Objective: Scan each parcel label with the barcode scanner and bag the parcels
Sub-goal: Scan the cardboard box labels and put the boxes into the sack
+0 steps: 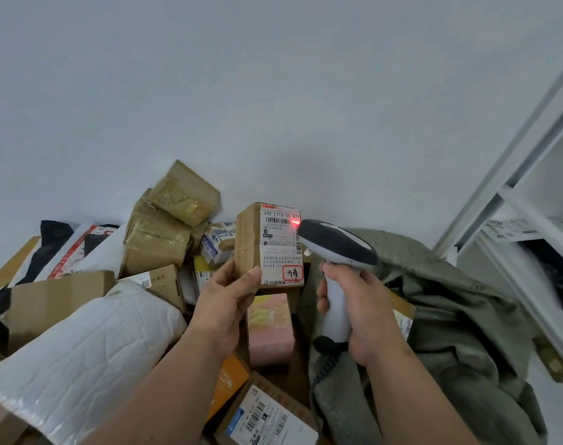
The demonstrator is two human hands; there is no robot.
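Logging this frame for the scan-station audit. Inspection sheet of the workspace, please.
Surface: hidden under parcels; nothing seen of it.
Job's things: taped cardboard parcel held upright, its label facing the camera; barcode scanner aimed at it, red light on the label's upper right edge; grey-green woven sack slumped at right.
Clutter: white bubble mailer, pink box, stacked brown boxes.
Hands: left hand grips the parcel's lower end; right hand grips the scanner handle.
Cables: dark coiled scanner cord below the handle.
Surroundings: white wall, white shelving at right.
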